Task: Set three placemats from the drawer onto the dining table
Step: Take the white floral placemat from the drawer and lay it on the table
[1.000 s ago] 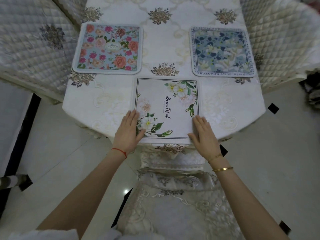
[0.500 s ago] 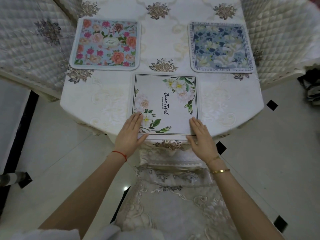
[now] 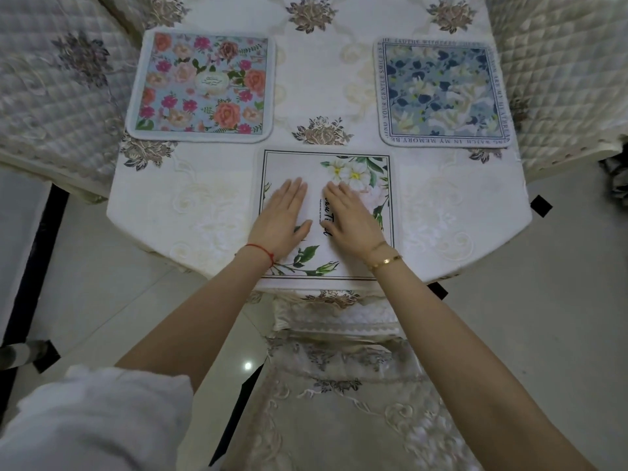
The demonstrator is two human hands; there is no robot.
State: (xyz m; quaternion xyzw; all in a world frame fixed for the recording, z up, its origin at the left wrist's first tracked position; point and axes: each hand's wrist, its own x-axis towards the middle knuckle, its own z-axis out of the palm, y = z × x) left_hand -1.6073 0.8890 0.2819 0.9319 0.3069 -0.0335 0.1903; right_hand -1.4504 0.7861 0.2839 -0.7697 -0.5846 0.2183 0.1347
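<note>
Three placemats lie flat on the dining table (image 3: 210,212), which wears a cream embroidered cloth. A pink rose placemat (image 3: 204,85) is at the far left. A blue floral placemat (image 3: 441,93) with a text border is at the far right. A white placemat (image 3: 367,168) with white flowers and black script sits at the near edge, in the middle. My left hand (image 3: 283,215) and my right hand (image 3: 350,217) rest palm down, side by side, on the white mat's centre. Both hands are flat with fingers extended and hold nothing.
Quilted chair covers stand at the left (image 3: 51,83) and right (image 3: 560,73) of the table. A lace-covered chair (image 3: 339,385) sits right below the table's near edge. Pale tiled floor (image 3: 526,317) with black diamond insets surrounds the table.
Both hands slid from the white placemat's near corners inward and forward to its centre. The three mats stayed in place.
</note>
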